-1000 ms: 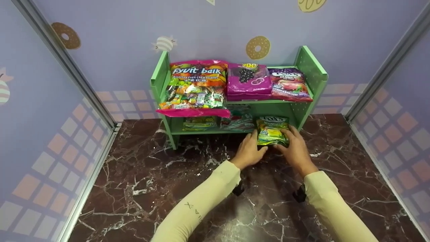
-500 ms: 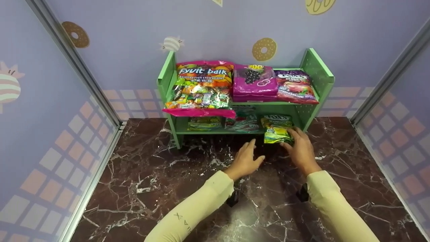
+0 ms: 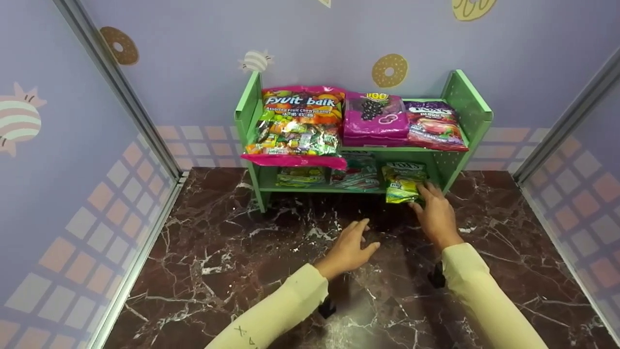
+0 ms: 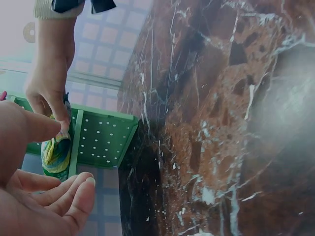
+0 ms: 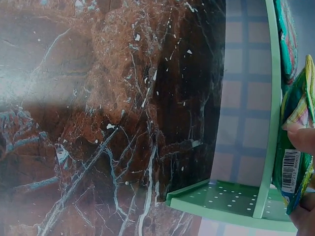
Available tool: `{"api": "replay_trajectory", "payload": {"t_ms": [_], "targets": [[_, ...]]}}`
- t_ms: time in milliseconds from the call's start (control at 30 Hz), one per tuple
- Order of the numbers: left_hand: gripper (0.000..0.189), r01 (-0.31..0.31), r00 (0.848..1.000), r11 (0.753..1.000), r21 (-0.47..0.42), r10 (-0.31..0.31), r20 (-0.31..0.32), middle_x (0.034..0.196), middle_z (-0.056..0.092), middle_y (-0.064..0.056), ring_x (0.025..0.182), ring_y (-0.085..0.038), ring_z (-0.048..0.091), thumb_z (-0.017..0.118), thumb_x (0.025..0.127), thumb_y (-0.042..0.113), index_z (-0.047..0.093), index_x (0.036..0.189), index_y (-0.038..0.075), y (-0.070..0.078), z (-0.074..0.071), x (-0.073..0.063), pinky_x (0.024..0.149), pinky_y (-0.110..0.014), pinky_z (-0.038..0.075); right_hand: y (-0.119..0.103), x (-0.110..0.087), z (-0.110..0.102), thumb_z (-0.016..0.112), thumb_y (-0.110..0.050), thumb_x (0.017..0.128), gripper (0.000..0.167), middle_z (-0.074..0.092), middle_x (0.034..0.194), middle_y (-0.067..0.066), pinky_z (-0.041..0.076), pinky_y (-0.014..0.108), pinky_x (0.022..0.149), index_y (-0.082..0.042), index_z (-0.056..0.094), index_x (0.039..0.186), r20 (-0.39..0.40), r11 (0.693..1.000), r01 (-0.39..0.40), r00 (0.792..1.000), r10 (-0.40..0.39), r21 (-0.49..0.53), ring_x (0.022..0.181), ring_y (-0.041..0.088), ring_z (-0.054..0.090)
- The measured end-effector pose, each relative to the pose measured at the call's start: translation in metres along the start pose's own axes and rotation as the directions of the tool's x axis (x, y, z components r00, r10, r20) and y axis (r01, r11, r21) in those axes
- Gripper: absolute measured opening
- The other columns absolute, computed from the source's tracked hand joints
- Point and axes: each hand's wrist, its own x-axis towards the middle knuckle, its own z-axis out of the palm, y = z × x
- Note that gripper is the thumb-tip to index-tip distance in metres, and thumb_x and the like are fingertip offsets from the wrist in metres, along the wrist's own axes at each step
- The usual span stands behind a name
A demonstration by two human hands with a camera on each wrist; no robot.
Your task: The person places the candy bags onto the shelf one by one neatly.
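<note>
A green and yellow Fox's candy bag (image 3: 401, 184) lies at the right end of the lower shelf, its front end sticking out past the shelf edge. My right hand (image 3: 437, 217) grips its right front corner. In the right wrist view the thumb (image 5: 300, 137) presses on the bag (image 5: 290, 169) beside its barcode; the other fingers are mostly cut off. My left hand (image 3: 346, 248) hovers before the shelf, thumb apart from loosely bent fingers, holding nothing. The left wrist view shows its fingers (image 4: 74, 201) with a gap before the bag.
The green two-tier shelf (image 3: 467, 160) stands against the back wall. On its top lie a Fyuit Baik bag (image 3: 300, 123), a purple grape bag (image 3: 375, 118) and a Fox's berries bag (image 3: 436, 125). Lower down sit a yellow-green bag (image 3: 300, 177) and a red-green bag (image 3: 356, 175).
My left hand has let go of the candy bag and drawn back toward me, to the left. My right hand stays on the bag, which sits slightly farther back. The head view has shifted a little.
</note>
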Motion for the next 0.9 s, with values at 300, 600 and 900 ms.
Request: {"api": "replay_trajectory", "payload": {"t_ms": [300,600,900], "targets": [[0.059,-0.026,0.998,1.000,0.011,0.026,-0.052,0.123,0.060,-0.005,0.097,-0.017,0.060,0.066,0.091,0.028,0.046,0.140,0.002,-0.010,-0.003,-0.021,0.089,-0.030,0.049,-0.001,0.005,0.005,0.065,-0.018,0.093,0.053,0.042,0.145,0.028,0.041,0.065,0.096,-0.001,0.049,0.140,-0.027,0.999,0.029,0.999,-0.030,-0.034,0.125,0.051,0.047],[0.053,-0.020,0.996,0.998,-0.061,0.014,-0.088,0.122,0.061,-0.008,0.096,-0.019,0.063,0.066,0.090,0.026,0.050,0.136,0.005,-0.026,0.001,-0.037,0.088,-0.028,0.049,0.003,0.010,0.011,0.065,-0.013,0.092,0.047,0.049,0.138,0.028,0.042,0.064,0.095,0.003,0.052,0.134,-0.099,0.992,0.089,0.990,-0.097,-0.085,0.127,0.048,0.045],[0.048,-0.009,0.993,0.963,-0.269,-0.024,-0.118,0.122,0.061,-0.014,0.096,-0.026,0.064,0.065,0.092,0.020,0.051,0.133,0.002,-0.036,0.001,-0.054,0.076,-0.022,0.054,0.003,0.016,0.015,0.063,-0.010,0.092,0.045,0.050,0.135,0.029,0.041,0.063,0.097,0.005,0.051,0.133,-0.118,0.989,0.105,0.986,-0.117,-0.102,0.127,0.046,0.044]]}}
